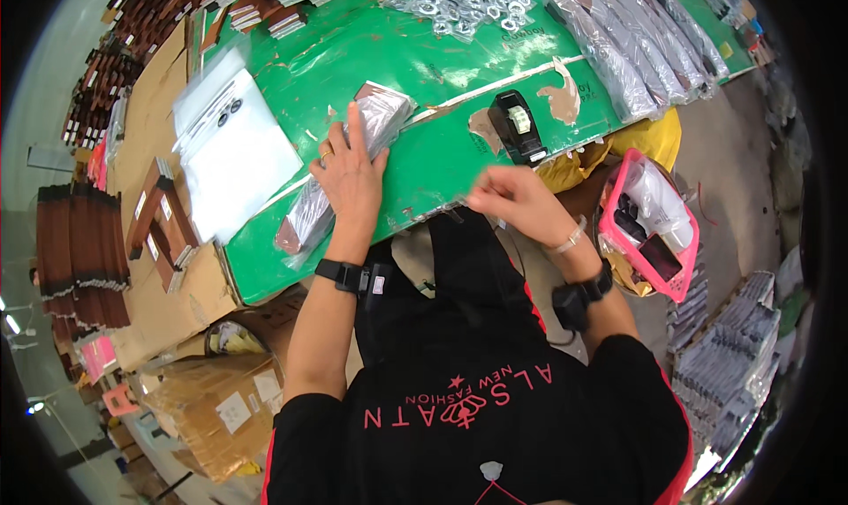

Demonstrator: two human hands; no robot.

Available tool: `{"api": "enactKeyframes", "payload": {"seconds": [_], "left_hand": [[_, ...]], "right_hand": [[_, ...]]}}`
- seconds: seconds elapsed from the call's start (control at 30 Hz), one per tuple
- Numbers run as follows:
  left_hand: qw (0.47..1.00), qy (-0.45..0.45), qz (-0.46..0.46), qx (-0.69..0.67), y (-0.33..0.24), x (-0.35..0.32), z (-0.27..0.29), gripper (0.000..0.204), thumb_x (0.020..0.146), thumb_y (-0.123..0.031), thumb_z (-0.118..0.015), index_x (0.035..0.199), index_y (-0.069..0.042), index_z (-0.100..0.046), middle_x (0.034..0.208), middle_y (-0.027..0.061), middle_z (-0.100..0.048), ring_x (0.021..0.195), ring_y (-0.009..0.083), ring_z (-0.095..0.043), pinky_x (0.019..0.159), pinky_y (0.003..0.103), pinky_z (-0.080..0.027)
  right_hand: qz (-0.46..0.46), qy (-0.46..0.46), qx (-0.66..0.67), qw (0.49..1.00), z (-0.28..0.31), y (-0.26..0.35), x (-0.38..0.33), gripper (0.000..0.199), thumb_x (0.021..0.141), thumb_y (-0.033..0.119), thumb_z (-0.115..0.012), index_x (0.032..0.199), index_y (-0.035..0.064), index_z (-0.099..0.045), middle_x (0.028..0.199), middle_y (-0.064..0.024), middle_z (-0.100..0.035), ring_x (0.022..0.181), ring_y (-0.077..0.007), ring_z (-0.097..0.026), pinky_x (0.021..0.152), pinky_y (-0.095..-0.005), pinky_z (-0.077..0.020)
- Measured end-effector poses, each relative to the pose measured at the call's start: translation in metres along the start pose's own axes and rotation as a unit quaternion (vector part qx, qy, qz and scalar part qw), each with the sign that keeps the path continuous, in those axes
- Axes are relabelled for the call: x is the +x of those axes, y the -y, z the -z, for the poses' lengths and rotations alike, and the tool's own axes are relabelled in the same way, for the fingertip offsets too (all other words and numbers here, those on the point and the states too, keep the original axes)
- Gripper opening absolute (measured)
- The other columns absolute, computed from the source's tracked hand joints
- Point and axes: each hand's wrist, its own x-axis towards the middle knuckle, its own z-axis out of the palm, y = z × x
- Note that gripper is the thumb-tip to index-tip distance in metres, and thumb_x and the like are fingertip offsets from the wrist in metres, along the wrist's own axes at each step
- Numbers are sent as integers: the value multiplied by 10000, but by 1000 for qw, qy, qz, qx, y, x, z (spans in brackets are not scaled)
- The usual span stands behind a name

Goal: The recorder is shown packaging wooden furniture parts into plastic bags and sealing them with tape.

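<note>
Fingers spread, a worker's left hand [350,182] is resting on a plastic-wrapped bundle [383,119] at eleven o'clock; the right hand [519,201] is hovering at two, fingers curled, any grip impossible to tell. Steady, flat pressure should be preventing slips.

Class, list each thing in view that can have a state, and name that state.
Left hand: open, resting on the wrapped bar
Right hand: fingers curled in; contents unclear
Wrapped bar: covered in clear plastic, lying slantwise
Tape dispenser: lying on the table
Plastic sheets: lying flat
Pink basket: open, filled
Wrapped bundles: lying side by side
</note>
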Motion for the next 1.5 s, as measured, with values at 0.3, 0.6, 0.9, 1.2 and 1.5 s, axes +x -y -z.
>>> {"api": "enactKeyframes", "payload": {"seconds": [0.3,0.6,0.9,1.2,1.5], "left_hand": [[988,-23,-7,-150,3,-12,11,1064,759,-287,-829,1587,-75,-196,1296,127,-607,1110,287,-606,880,452,-415],[983,-49,-8,-177,3,-16,17,1138,703,-201,-869,1602,-108,-178,1176,146,-669,998,303,-652,836,422,-445],[992,-26,-35,-116,6,-11,14,625,836,-365,-746,1428,-345,-548,1344,160,-606,1098,342,-641,874,458,-485],[944,126,3,-306,28,9,28,535,877,-405,-686,1392,-285,-605,1250,127,-659,1086,339,-651,884,455,-511],[909,201,38,-364,42,39,20,552,891,-460,-655,1414,-298,-582,1267,155,-670,1157,337,-633,963,409,-491]], "right_hand": [[94,-10,-17,995,-41,43,160,232,875,219,-750,895,-11,-728,788,-40,-713,706,-70,-617,653,-248,-492],[-21,-57,-143,988,-45,2,137,294,823,276,-775,820,-15,-737,711,-95,-701,645,-120,-639,604,-292,-495],[-17,-69,-110,991,-36,-18,126,288,826,279,-777,854,-6,-743,713,-75,-707,636,-104,-633,600,-279,-492],[-75,-52,-13,996,-36,16,113,289,854,200,-796,1030,3,-679,847,-30,-709,734,-55,-621,635,-218,-485],[-78,-58,66,993,-34,14,125,294,839,204,-817,958,55,-593,808,-5,-657,711,-75,-617,601,-223,-487]]}}
